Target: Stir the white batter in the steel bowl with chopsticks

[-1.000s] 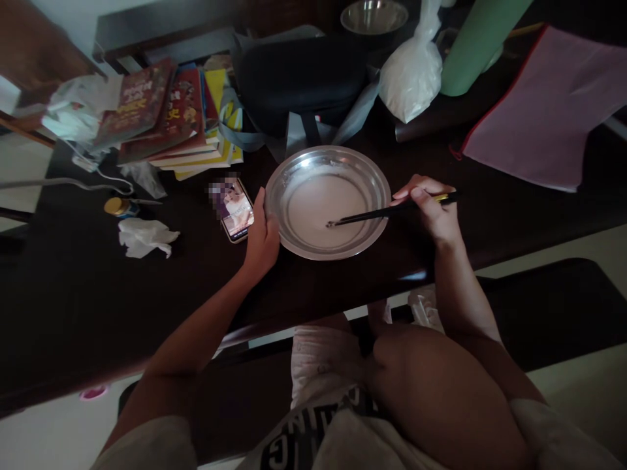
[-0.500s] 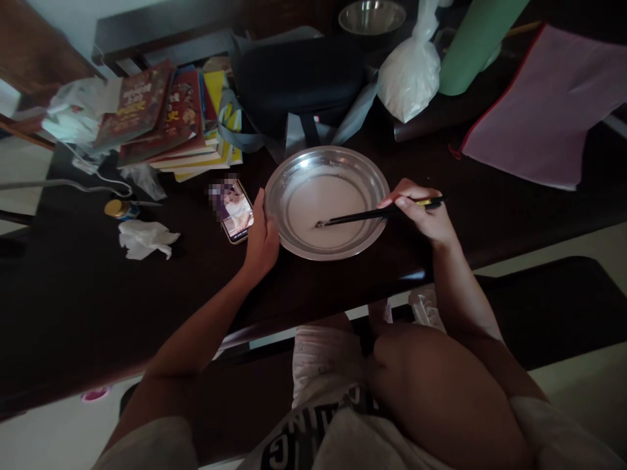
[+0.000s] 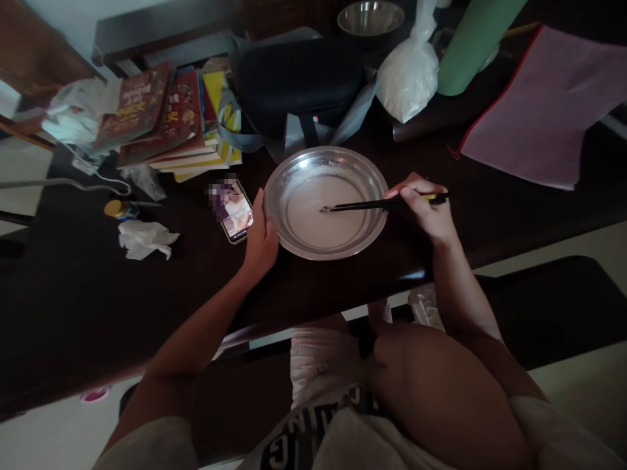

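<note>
Bowl (image 3: 372, 225), metal: is sitting on the surface (image 3: 88, 281) directly before the person, holding white liquid (image 3: 313, 228).
Left hand (image 3: 262, 245): is lying against the bowl's left rim, seemingly steadying it; fingers are stretching along the edge, but with the underside hidden, one cannot tell whether they are pinching it.
Chopsticks (image 3: 362, 205), black: are crossing the right rim, tips meeting the liquid near its middle.
Right hand (image 3: 424, 209): fingers are pinching the chopsticks toward their upper ends, presumably keeping clear of the liquid.
Phone (image 3: 240, 219): is lying face up just beside the left hand, probably for viewing.
Tissue (image 3: 147, 239), jar (image 3: 121, 209): are lying farther left.
Books (image 3: 181, 130), black case (image 3: 298, 75), white bag (image 3: 409, 81): are occupying the far side, likely set back from the hands.
</note>
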`<action>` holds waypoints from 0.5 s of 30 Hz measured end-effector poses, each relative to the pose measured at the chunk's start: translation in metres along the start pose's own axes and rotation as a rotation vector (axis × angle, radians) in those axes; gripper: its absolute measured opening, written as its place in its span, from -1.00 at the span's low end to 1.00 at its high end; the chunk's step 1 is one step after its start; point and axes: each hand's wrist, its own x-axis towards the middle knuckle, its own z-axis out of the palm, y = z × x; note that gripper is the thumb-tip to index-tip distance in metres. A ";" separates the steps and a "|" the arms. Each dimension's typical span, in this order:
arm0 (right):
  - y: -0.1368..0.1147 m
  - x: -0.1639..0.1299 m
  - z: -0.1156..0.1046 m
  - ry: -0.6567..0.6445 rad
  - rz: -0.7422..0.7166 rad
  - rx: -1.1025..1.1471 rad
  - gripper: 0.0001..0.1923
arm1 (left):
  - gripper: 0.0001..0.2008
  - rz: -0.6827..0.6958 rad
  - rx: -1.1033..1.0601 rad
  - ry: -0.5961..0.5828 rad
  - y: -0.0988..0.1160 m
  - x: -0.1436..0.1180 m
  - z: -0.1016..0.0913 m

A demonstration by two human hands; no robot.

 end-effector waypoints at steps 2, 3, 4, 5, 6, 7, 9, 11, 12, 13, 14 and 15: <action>-0.001 -0.001 -0.001 0.052 0.003 0.037 -0.72 | -0.33 -0.002 0.006 0.001 0.000 0.000 0.000; -0.001 -0.001 -0.001 0.038 0.007 0.048 -0.71 | -0.32 -0.004 0.010 -0.001 0.000 0.000 0.000; -0.002 -0.001 -0.001 0.001 0.012 0.049 -0.71 | -0.33 -0.007 0.013 -0.003 0.001 -0.001 0.000; -0.003 -0.001 -0.001 -0.049 0.016 0.037 -0.72 | -0.33 -0.011 0.015 -0.005 0.001 -0.001 0.000; -0.003 -0.001 -0.001 -0.093 0.014 0.020 -0.73 | -0.33 -0.015 0.014 -0.006 0.001 -0.001 0.000; -0.003 0.000 0.000 -0.119 0.007 -0.002 -0.73 | -0.34 -0.018 0.014 -0.005 0.001 -0.001 0.000; -0.003 0.000 0.000 -0.095 -0.014 -0.038 -0.75 | -0.34 -0.019 0.016 -0.005 0.002 -0.001 0.000; -0.001 0.000 -0.001 -0.006 -0.028 -0.029 -0.76 | -0.34 -0.022 0.018 -0.007 0.002 -0.001 0.000; 0.000 0.000 -0.002 0.033 -0.025 -0.010 -0.75 | -0.34 -0.024 0.019 -0.006 0.001 -0.001 0.000; 0.000 0.000 -0.002 0.051 -0.019 0.014 -0.75 | -0.34 -0.025 0.018 -0.005 0.001 -0.001 0.000; 0.001 -0.001 -0.002 0.045 -0.009 0.037 -0.74 | -0.35 -0.028 0.017 -0.003 0.000 -0.001 0.000; 0.001 -0.001 -0.002 0.012 0.002 0.050 -0.74 | -0.35 -0.030 0.014 -0.002 0.000 -0.001 0.000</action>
